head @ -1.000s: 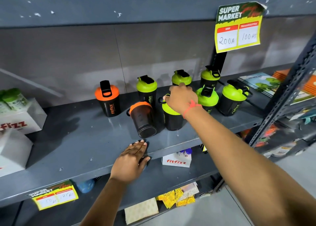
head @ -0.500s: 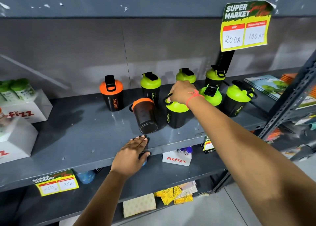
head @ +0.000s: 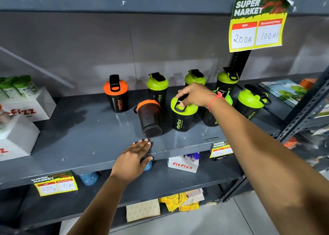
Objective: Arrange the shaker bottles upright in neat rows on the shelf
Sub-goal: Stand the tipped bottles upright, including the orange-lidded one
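Several black shaker bottles stand on the grey shelf. My right hand grips the lid loop of a green-lidded bottle standing upright in the front row. Just left of it an orange-lidded bottle lies tipped over, its base toward me. An upright orange-lidded bottle stands at the back left, with three green-lidded ones in the back row. Another green bottle leans at the right; one more is partly hidden behind my wrist. My left hand rests flat on the shelf's front edge.
White fitfizz boxes sit at the shelf's left end. Booklets lie to the right beyond a metal upright. A price sign hangs from the shelf above. The lower shelf holds a small box and packets.
My right hand has shifted from covering the green bottle's lid to gripping its loop, and the bottle now stands a little nearer the front. The camera moved closer. My left hand stayed on the edge.
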The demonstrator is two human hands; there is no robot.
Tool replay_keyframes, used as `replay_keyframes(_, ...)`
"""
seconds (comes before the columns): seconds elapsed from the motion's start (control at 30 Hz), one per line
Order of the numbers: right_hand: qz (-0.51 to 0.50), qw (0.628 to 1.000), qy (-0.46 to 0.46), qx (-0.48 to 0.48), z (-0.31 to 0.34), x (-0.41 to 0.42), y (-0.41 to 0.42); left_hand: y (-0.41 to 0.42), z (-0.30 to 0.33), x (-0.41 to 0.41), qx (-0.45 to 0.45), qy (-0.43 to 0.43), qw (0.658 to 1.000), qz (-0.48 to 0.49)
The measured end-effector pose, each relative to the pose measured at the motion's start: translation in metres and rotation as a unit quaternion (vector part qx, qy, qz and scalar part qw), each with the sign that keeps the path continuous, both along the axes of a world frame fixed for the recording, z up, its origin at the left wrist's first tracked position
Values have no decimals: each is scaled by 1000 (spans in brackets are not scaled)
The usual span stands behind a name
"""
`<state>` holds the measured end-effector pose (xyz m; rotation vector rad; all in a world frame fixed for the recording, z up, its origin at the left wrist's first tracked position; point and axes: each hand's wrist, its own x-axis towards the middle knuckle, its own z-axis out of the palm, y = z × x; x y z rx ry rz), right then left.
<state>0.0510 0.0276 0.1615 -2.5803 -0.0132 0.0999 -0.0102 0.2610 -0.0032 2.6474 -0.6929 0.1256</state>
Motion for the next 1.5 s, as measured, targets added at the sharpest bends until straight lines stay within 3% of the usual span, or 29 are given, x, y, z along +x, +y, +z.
replay_keyframes(0.33,79,994,50,57,3,4,-13,-5,2,-4,-18,11,999,25)
replay_keyframes(0.8,137,988,64,16,13,3,-22,-1,10,-11,26,50,994,95)
replay_keyframes(1.0,12,984,-134,116,29,9,3,44,16,-11,41,74,981,174)
replay_keyframes(1.17,11,993,6,117,-3,11,84,62,18,-1,63,81,982,161)
replay_keyframes(1.3,-106,994,-16,21,-45,16,123,83,16,11,115,54,987,94)
replay_keyframes(1.5,-220,968,88,88,-83,20,133,106,1,23,111,15,994,21)
